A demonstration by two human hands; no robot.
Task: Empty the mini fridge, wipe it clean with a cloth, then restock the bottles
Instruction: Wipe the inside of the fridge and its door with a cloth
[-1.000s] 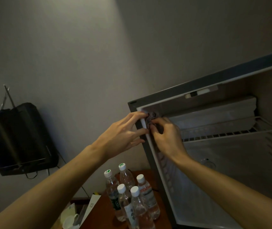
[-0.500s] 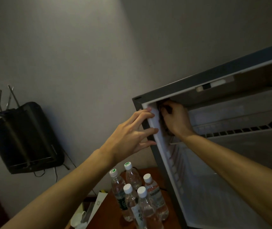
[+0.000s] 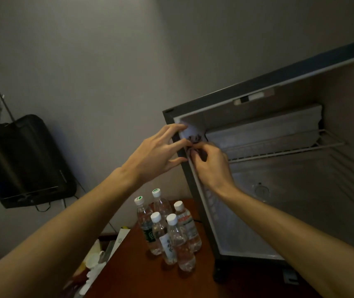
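1. The mini fridge (image 3: 296,168) stands open on the wooden table (image 3: 133,274), its opening facing the camera; in the tilted view its long axis leans from about 7 o'clock up toward 1 o'clock.
2. The left hand (image 3: 156,153) has straight, spread fingers whose tips rest on the fridge's left front edge near the upper corner; it grasps nothing.
3. The right hand (image 3: 212,166) is just inside that same edge, fingers curled and pinching a cloth (image 3: 193,139), a pale piece with dark markings, against the inner left wall.
4. The two hands almost touch, the right at 4 o'clock of the left.
5. A wire shelf (image 3: 283,147) crosses the upper interior.
6. Five bottles (image 3: 169,229) stand upright, caps up, clustered on the table at 7 o'clock of the fridge, just beside its left wall.
7. A dark bag (image 3: 23,160) hangs on the wall at 9 o'clock.
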